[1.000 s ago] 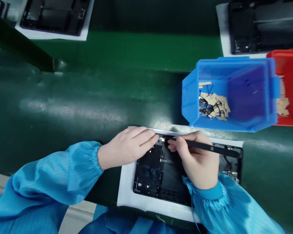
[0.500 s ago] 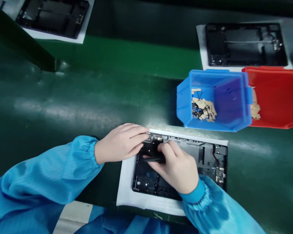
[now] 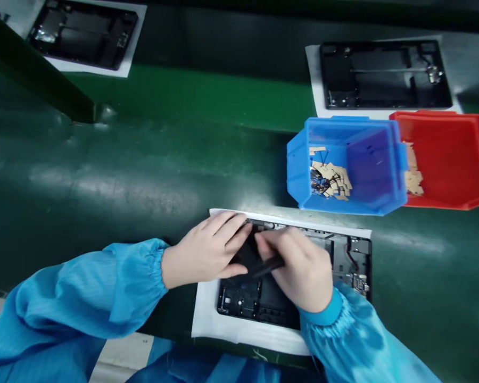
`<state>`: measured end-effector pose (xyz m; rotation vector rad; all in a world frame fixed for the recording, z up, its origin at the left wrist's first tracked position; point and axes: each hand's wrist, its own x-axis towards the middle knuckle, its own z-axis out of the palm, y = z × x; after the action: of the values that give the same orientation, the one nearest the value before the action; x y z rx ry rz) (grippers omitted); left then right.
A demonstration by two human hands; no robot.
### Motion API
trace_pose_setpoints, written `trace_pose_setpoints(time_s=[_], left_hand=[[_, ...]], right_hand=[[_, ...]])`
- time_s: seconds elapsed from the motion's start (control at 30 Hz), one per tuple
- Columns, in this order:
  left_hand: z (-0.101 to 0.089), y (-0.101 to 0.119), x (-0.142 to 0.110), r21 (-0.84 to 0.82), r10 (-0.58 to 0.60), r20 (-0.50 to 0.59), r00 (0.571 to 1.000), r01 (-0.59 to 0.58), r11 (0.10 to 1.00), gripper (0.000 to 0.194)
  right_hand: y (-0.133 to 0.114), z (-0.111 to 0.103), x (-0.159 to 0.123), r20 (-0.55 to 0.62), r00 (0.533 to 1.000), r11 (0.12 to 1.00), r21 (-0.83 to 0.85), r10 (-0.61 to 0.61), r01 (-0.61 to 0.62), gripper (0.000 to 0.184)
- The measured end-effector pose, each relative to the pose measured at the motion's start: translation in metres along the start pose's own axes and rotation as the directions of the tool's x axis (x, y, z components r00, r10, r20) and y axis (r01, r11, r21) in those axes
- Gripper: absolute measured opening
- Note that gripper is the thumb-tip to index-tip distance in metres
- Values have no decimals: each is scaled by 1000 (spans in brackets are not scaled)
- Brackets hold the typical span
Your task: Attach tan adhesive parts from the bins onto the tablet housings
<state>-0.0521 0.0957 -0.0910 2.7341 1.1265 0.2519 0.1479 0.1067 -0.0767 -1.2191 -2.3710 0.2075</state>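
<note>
A black electronic device housing (image 3: 277,303) lies open-side up on a white sheet (image 3: 206,318) in front of me. Across its upper left corner rests my left hand (image 3: 207,249), fingers stretched out and thumb apart, with nothing visible in it. My right hand (image 3: 303,268) is closed around black tweezers (image 3: 266,266) over the left half of the housing. The tweezers slant down to the left, slightly blurred, and one end is hidden by the hand. Small boards and a dark red wire show at the housing's right end.
A blue bin (image 3: 355,205) with small tan pieces and black wires stands behind the housing. Beside it is a red bin (image 3: 455,159) holding tan pieces. Two more black housings lie at the back, one left (image 3: 83,34), one right (image 3: 387,80). A dark post (image 3: 40,66) rises at left.
My right hand moved left, and the tweezers swung from pointing up right to slanting across the housing's left half. My left hand's thumb and fingers spread wider. The view shifted, revealing more of the red bin.
</note>
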Motion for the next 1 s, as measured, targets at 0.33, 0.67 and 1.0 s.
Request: trace_pose_setpoints(time_s=[0.33, 0.67, 1.0], left_hand=[[-10, -19, 8, 22, 129, 28, 991, -129, 991, 43], [-1, -4, 11, 24, 108, -23, 994, -107, 994, 36], [0, 39, 61, -4, -238, 155, 959, 241, 970, 15]], right_hand=[[15, -35, -24, 194, 964, 964, -158, -183, 215, 23], [130, -79, -63, 243, 905, 931, -200, 350, -306, 32], [127, -82, -73, 142, 970, 968, 130, 195, -214, 12]])
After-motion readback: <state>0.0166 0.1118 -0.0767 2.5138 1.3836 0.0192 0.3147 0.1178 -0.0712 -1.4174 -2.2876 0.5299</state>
